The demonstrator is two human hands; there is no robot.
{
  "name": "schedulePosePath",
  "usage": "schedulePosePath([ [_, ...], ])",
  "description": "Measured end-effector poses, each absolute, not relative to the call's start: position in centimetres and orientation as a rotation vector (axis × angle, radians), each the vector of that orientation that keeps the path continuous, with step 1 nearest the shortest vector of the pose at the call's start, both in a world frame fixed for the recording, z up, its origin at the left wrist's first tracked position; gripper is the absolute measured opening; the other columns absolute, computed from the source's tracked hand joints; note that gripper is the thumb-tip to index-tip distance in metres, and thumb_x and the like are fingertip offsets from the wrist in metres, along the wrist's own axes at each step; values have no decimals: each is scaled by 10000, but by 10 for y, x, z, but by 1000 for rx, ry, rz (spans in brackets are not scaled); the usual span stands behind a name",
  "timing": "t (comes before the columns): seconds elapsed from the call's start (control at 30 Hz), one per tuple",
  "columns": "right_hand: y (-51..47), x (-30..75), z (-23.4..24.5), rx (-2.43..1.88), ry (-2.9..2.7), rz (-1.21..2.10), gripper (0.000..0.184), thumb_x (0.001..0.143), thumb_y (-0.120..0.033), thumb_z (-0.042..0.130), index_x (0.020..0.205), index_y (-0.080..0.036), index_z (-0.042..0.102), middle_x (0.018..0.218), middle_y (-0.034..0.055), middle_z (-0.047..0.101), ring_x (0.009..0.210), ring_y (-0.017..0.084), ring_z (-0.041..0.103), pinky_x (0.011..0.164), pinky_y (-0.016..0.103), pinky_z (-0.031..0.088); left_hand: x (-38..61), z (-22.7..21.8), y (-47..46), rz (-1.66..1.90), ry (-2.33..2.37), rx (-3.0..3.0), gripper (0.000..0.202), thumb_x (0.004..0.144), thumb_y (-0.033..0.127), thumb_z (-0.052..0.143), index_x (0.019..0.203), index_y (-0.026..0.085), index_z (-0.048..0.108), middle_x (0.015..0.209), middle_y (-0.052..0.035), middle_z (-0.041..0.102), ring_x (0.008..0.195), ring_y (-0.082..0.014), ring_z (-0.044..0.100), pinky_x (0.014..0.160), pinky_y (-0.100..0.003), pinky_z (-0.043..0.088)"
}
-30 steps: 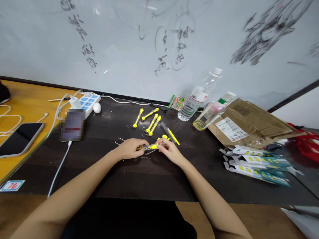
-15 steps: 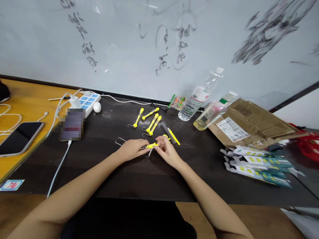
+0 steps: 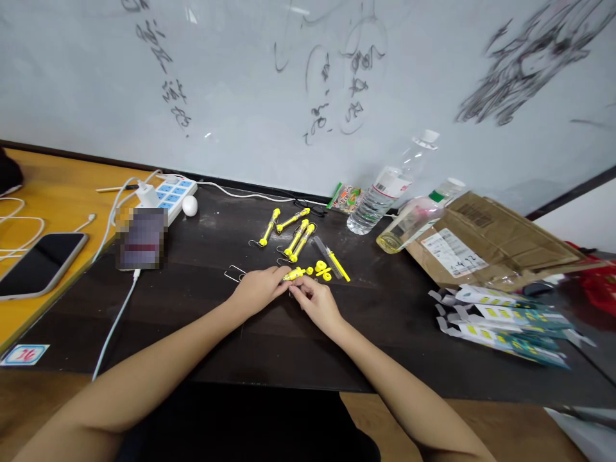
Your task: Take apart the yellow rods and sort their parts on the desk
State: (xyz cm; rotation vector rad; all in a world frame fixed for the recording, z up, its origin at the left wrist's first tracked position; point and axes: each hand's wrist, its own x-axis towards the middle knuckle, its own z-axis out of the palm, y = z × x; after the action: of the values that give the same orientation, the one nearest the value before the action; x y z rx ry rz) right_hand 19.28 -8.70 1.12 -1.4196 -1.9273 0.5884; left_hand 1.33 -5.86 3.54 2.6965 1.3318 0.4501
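My left hand point(image 3: 258, 290) is closed around a small yellow plastic part point(image 3: 294, 274), whose yellow end sticks out to the right. My right hand point(image 3: 315, 300) is pinched just below that part, its fingertips close to the left ones. What lies in the right pinch is hidden; it may be a thin metal wire. Loose yellow discs and small pieces point(image 3: 322, 269) are beside the right fingers. Left of my left hand lies a bent metal wire point(image 3: 233, 273). Several yellow-ended clear tubes with wire hooks point(image 3: 302, 242) rest beyond both hands, next to a clear tube with a yellow rod point(image 3: 335, 258).
Two bottles point(image 3: 380, 199) point(image 3: 409, 224) and a cardboard parcel point(image 3: 457, 237) stand at the back right, with opened small boxes point(image 3: 505, 324) in front. On the left are a power strip point(image 3: 176, 192), a white ball point(image 3: 190, 205), phones point(image 3: 41, 264) and cables.
My right hand has shifted left and down, from the yellow part's right end to beneath it. The part's end and the loose yellow pieces now show. The metal wire below it is now hidden.
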Motion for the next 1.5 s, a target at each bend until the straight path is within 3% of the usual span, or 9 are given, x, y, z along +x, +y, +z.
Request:
schedulePosePath([
  [0.1,-86,195,10,-1379,-1951,600,202,889,-341,456,759,-198,513,514,-64,436,470,93,392,519,211,305,13,37,-60,445,1323,2716,378,950,354,411,1317,265,438,1016,-34,649,811,-170,653,644,-222,456],
  [0.3,-85,199,9,-1251,-2032,674,193,909,-322,405,743,-222,396,531,-54,437,484,114,397,552,235,338,12,38,-59,407,1324,2697,399,951,375,398,1332,272,449,982,-48,646,786,-182,654,647,-229,460],
  [0.67,-88,198,11,-1177,-2069,663,184,904,-298,420,742,-217,389,588,-48,364,511,106,362,546,233,300,13,40,-60,441,1278,2612,386,949,355,413,1322,274,462,1069,-46,658,874,-191,656,703,-234,476],
  [0.87,-86,198,16,-1244,-2087,682,155,902,-316,449,791,-212,474,608,-45,441,532,109,430,573,236,326,8,33,-51,565,1150,2505,350,947,349,402,1269,253,501,1191,-29,630,1009,-196,624,821,-271,473],
  [1.03,-86,199,17,-1183,-1877,797,224,939,-359,380,801,-209,473,612,-31,483,555,114,465,591,246,374,5,38,-49,671,1073,2342,340,944,361,388,1238,230,497,1076,-30,662,836,-166,645,763,-265,466],
  [1.27,-78,200,10,-1109,-1541,1171,263,864,-459,496,815,-219,402,575,-61,491,429,73,404,391,180,301,5,38,-51,681,900,2127,367,947,407,355,1223,204,485,704,32,584,485,-79,530,577,-211,447],
  [1.5,-79,197,17,-1079,-1543,1355,250,862,-443,458,803,-201,429,542,-69,503,367,48,382,331,152,241,7,32,-52,622,794,1990,367,941,433,361,1221,219,465,713,40,544,425,-54,489,451,-171,396],
])
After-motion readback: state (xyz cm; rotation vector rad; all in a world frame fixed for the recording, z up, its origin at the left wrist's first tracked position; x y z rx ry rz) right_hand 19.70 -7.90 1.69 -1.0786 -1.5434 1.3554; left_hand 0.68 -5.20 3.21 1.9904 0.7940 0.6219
